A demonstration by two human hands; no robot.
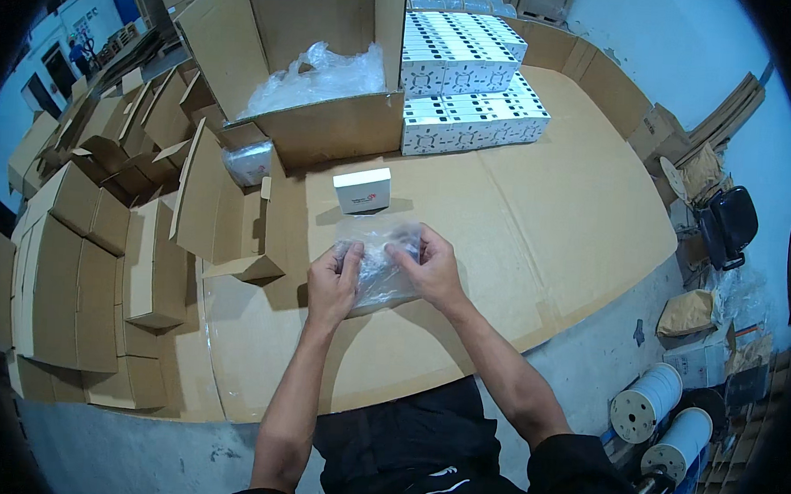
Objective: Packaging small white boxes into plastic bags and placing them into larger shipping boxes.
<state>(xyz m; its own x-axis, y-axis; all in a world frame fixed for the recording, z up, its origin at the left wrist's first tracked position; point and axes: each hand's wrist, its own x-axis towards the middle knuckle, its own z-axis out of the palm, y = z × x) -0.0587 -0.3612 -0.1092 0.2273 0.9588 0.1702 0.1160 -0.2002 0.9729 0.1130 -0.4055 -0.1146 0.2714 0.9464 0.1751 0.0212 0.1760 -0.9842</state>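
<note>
Head view, plastic bag: a clear, crinkled bag (pixel 383 284) lies between the two hands, gripped at both sides, above the near-middle of the bench (pixel 583 257); whether its underside touches the surface, I cannot tell.
Left hand: narrow, thumb and fingers pinching the bag's left side; the hand (pixel 329 284) sits just left of the bag, with its thumb on top.
Right hand: likewise closed on the bag's upper right part, thumb over the film; the hand (pixel 439 272) reaches a little farther from the body than the left.
Small white box: one box (pixel 361 193) stands on the bench just beyond the bag, near both hands but apart from them.
Open small carton: left of the hands, the carton (pixel 204 188) stands with flaps spread, a clear-wrapped pack (pixel 251 162) at its far end.
Large carton: beyond the white box, the carton (pixel 339 132) holds crumpled clear plastic (pixel 319 80).
White box stacks: rows (pixel 473 130) stand right of the large carton.
</note>
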